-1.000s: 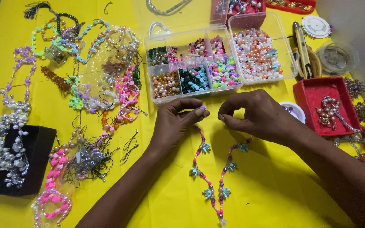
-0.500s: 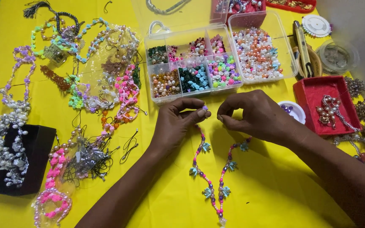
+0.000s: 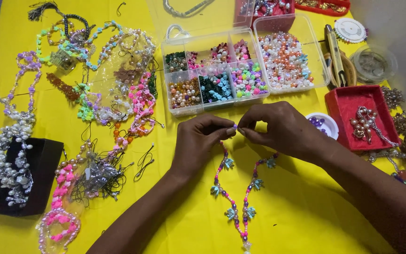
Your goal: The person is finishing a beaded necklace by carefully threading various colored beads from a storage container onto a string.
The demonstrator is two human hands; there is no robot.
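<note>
A beaded strand (image 3: 238,197) of pink and purple beads with small blue flower pieces lies in a loop on the yellow cloth (image 3: 297,211), its ends rising to my hands. My left hand (image 3: 202,141) pinches one end, with a small purple bead at its fingertips. My right hand (image 3: 280,129) pinches the other end, fingertips almost touching the left ones. Both hands hover just in front of the clear bead box (image 3: 240,63).
The bead box has several compartments of mixed beads. Finished bead jewellery (image 3: 104,99) is spread at the left, with a pearl piece on a black stand (image 3: 22,176). A red box (image 3: 360,117), a small white dish (image 3: 323,123) and tools (image 3: 337,56) lie right.
My hands have drawn closer together, so the fingertips nearly meet. The strand's loop has barely shifted on the cloth.
</note>
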